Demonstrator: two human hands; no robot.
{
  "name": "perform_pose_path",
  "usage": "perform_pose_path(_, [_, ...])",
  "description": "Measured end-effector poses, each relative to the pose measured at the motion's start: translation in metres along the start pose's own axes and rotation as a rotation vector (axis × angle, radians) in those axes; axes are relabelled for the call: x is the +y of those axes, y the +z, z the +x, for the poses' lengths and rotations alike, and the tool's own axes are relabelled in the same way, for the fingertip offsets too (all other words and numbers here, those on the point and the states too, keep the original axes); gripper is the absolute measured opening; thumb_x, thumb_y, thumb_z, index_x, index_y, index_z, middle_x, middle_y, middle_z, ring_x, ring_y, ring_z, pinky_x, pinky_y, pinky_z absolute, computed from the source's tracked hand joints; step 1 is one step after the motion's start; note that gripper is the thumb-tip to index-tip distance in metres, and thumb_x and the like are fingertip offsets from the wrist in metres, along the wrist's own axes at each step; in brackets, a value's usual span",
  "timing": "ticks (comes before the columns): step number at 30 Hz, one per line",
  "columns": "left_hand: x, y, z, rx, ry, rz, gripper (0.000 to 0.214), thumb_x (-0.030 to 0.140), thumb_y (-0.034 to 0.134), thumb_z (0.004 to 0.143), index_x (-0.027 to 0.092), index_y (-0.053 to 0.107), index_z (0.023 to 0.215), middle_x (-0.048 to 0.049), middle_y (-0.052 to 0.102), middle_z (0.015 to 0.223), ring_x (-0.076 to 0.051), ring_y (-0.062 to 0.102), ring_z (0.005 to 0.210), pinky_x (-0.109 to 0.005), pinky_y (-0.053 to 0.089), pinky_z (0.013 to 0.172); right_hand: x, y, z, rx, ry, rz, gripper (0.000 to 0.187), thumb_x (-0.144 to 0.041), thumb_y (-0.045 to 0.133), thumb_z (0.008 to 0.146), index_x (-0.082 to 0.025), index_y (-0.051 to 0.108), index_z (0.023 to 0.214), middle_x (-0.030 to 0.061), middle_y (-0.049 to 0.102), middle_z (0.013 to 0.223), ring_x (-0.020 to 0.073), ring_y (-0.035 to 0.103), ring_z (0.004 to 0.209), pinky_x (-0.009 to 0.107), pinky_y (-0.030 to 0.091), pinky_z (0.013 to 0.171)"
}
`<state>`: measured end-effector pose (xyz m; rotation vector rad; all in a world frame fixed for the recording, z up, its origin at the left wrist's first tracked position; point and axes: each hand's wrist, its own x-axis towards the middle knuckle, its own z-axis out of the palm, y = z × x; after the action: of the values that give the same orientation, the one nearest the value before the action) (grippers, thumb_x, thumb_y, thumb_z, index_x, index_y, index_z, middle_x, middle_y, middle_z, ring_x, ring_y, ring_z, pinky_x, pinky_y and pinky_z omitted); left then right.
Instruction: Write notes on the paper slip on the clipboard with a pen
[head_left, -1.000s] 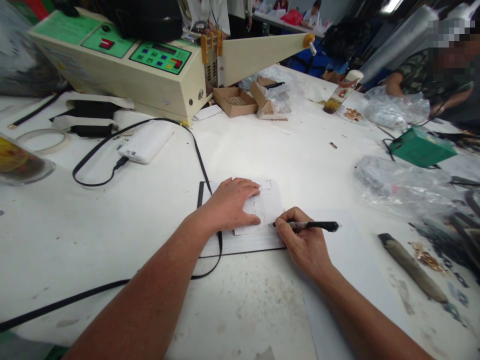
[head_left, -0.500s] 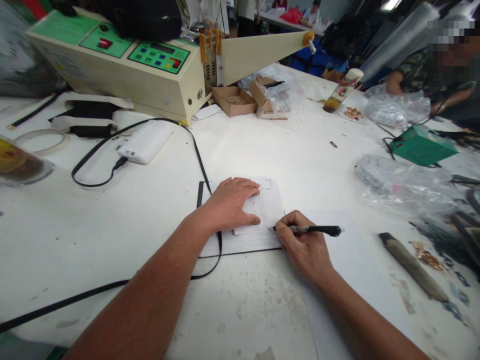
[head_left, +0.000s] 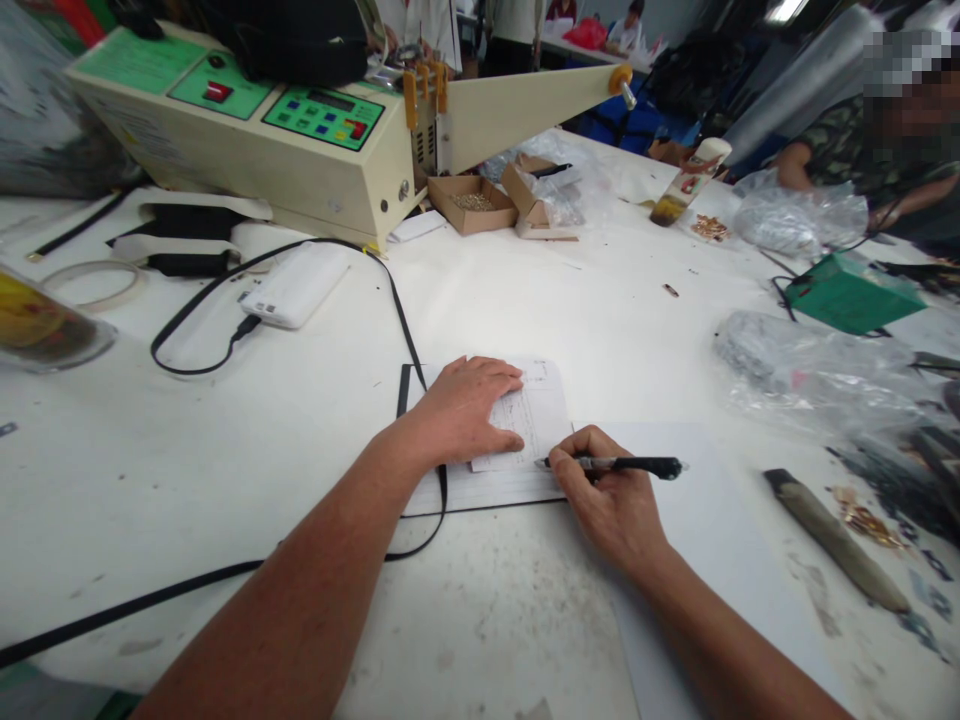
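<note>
My left hand point(head_left: 472, 408) lies flat on a small sheet of paper point(head_left: 531, 420) with handwriting, its fingers stretched out and thumb apart. Beneath that sheet is a lined notebook point(head_left: 480, 490) with a dark edge. My right hand point(head_left: 611, 495) pinches a black pen point(head_left: 637, 465), its tip at the lower right of the small sheet. A larger blank white sheet point(head_left: 705, 560) lies under my right wrist. A black cable point(head_left: 409, 335) runs over the notebook and under my left wrist.
A cream machine with a green panel point(head_left: 322, 118) stands at the back left. Before it are a white power bank point(head_left: 296, 290) and a cardboard box point(head_left: 471, 205) of small metal parts. Plastic bags point(head_left: 810, 360), a green box point(head_left: 855, 290) and a co-worker point(head_left: 870, 150) are at right.
The view has shifted slightly, so everything sits a little further right. My left hand stays on the paper. The pen lies a touch flatter, its tip still at the sheet.
</note>
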<state>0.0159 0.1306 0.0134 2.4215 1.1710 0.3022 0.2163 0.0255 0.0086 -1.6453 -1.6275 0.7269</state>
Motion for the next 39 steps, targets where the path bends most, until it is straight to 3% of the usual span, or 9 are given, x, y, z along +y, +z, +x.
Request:
perform_pose_path(17, [0.001,-0.001,0.0,-0.005,-0.004,0.011,0.073,0.049,0.085,0.074,0.02,0.062,0.137,-0.0048,0.053,0.155,-0.027,0.042,0.146,-0.043,0.026,0.127,-0.008,0.003,-0.003,-0.041,-0.089,-0.063,0.018,-0.027,0.061,0.092,-0.022,0.063,0.076,-0.004,0.057,0.063,0.0127,0.05,0.057,0.026,0.037,0.055])
perform_pose_path(39, [0.0,-0.001,0.0,0.003,-0.006,0.016,0.071,0.048,0.084,0.073,0.021,0.063,0.136,-0.0037,0.054,0.155,-0.027,0.043,0.145,-0.044,0.028,0.126,-0.013,-0.002,-0.001,-0.12,-0.095,-0.012,0.018,-0.033,0.065,0.093,-0.021,0.071,0.08,-0.0026,0.065,0.064,0.013,0.054,0.056,0.026,0.039,0.053])
